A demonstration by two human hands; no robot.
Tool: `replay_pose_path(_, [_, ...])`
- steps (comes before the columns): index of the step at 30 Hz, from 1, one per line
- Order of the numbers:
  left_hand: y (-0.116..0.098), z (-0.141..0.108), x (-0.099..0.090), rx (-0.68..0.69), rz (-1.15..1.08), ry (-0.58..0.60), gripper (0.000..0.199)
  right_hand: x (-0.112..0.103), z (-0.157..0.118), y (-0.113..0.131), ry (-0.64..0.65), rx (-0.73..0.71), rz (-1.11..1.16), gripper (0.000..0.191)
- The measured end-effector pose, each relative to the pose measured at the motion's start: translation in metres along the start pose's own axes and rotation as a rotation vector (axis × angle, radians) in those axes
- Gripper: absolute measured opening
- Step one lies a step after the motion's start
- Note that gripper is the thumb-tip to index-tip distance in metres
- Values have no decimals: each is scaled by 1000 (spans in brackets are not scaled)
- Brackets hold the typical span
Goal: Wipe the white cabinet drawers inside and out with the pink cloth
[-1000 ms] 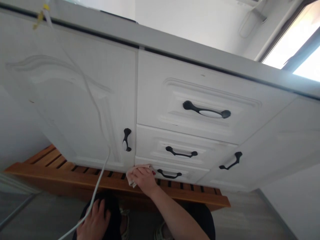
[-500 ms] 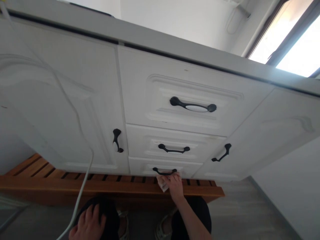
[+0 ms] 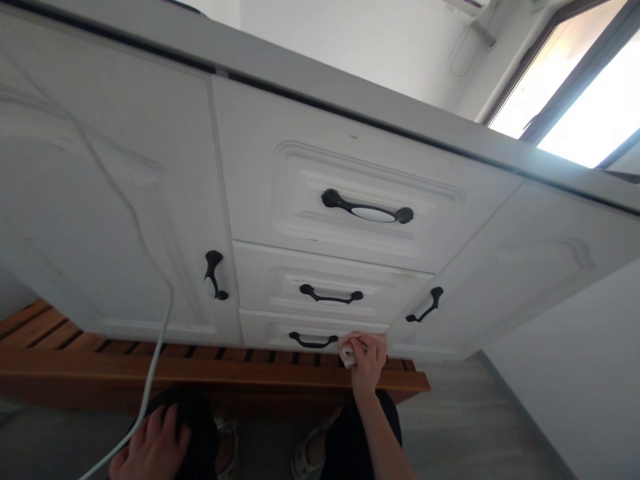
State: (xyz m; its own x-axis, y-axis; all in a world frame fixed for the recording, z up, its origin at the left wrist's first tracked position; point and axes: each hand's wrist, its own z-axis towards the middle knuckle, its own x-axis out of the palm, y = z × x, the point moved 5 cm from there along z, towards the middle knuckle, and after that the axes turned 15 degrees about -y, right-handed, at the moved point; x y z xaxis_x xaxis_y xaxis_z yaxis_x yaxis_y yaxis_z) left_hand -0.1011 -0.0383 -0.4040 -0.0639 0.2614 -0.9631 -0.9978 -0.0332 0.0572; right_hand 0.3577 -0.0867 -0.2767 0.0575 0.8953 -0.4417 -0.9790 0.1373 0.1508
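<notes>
My right hand [image 3: 369, 365] presses a pale pink cloth [image 3: 376, 341] against the right part of the bottom drawer [image 3: 273, 331], just right of its dark handle [image 3: 313, 341]. The cloth is bunched under my fingers, and a folded end pokes out at the left. On my left knee rests my left hand [image 3: 153, 445], fingers spread and holding nothing. A white cable [image 3: 149, 387] runs down past that hand, and I cannot tell whether the two touch.
The white cabinet has a large top drawer [image 3: 300, 193], a middle drawer [image 3: 277, 281] and side doors with dark handles. Along its foot runs a slatted wooden platform [image 3: 210, 368]. Grey floor [image 3: 450, 427] lies to the right, and a bright window [image 3: 575, 93] is at upper right.
My right hand and the cloth have moved right along the bottom drawer, from under its handle towards the drawer's right end. The view has shifted slightly; my left hand stays on the knee.
</notes>
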Motion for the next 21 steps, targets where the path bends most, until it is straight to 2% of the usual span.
replay_pose_path(4, [0, 0, -6, 3, 87, 42, 56, 14, -44, -5, 182, 68, -29, 35])
replay_pose_path(7, [1, -1, -3, 13, 148, 48, 56, 19, -66, -15, 241, 132, -78, 40])
replay_pose_path(11, [3, -2, 5, 23, 161, 44, 55, 19, -68, -16, 240, 127, -32, 53])
replay_pose_path(14, [2, -1, 6, 18, 139, 57, 55, 10, -66, -9, 253, 137, 30, 56])
replay_pose_path(16, [1, -1, 1, 3, 132, 52, 55, -2, -67, 0, 210, 53, 2, 55])
replay_pose_path(17, [0, -1, -1, -1, 128, 46, 55, -12, -67, 8, 106, -85, -65, 53])
replay_pose_path(18, [0, -1, -3, -4, 121, 38, 55, -28, -69, 21, -118, -327, -179, 48])
replay_pose_path(19, [0, -2, -4, -7, 110, 36, 56, -43, -79, 37, -406, -678, -356, 42])
replay_pose_path(20, [1, -3, -3, -13, 97, 36, 56, -47, -98, 52, -643, -1117, -600, 34])
replay_pose_path(21, [3, -4, -1, -24, 80, 36, 57, -40, -122, 56, -804, -1626, -909, 30])
